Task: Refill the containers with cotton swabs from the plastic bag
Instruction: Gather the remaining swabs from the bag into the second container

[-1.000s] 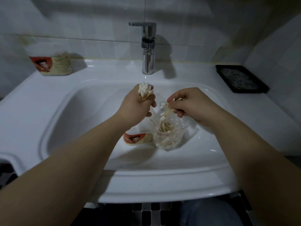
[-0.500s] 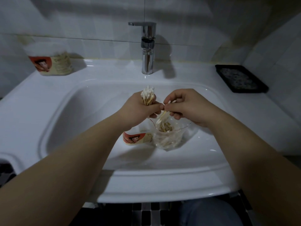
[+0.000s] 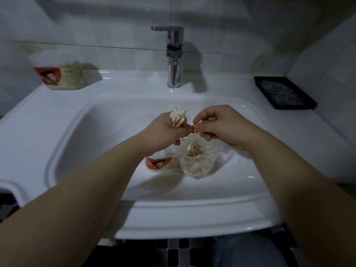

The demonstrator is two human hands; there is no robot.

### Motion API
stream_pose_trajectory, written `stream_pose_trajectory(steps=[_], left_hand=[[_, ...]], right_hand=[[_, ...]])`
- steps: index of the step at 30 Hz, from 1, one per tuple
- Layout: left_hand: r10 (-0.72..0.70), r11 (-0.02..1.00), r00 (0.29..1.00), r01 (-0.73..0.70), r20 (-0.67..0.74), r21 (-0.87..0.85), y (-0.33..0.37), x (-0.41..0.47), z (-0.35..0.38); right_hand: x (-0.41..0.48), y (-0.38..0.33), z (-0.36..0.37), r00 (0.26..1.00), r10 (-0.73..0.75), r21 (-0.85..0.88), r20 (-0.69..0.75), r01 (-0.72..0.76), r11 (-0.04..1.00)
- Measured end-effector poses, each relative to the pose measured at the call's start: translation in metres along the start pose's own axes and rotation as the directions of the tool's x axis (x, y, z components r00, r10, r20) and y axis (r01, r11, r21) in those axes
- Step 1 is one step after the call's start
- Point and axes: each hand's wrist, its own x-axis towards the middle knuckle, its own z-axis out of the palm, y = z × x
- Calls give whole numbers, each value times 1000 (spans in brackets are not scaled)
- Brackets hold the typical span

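The left hand grips a bundle of cotton swabs, white tips up — the right hand pinches a few swabs beside it, above the plastic bag in the sink. 1 labelled container lies against the bag.

I read the sink as glossy white all over. Faucet at its back edge: chrome silver. Back container, back-left corner: whitish top, label red-orange w/ a cartoon figure, then cream w/ dark print. Basin container has the same red-orange cartoon label & cream band. Bag beside it is clear, tan sticks showing thru. Swabs: white tips, tan sticks. Tray, back-right corner: black w/ grey speckle inside. Wall tiles: pale grey-white. Floor below the front edge: black & white checks. Trouser leg: blue denim.
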Motion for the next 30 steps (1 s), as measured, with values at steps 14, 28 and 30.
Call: stream_pose_trajectory(steps=[14, 28, 30], left_hand=[[-12, 992, 1000, 10, 15, 127, -4, 3, 0], [-3, 999, 995, 8, -103, 47, 0, 1, 2], [10, 1000, 1000, -9, -28, 11, 1, -1, 2]], right_hand=[[1, -4, -6, 990, 46, 88, -135, -34, 996], [-1, -3, 1, 993, -51, 10, -102, 53, 999], [-1, -3, 4, 994, -59, 20, -96, 62, 998]])
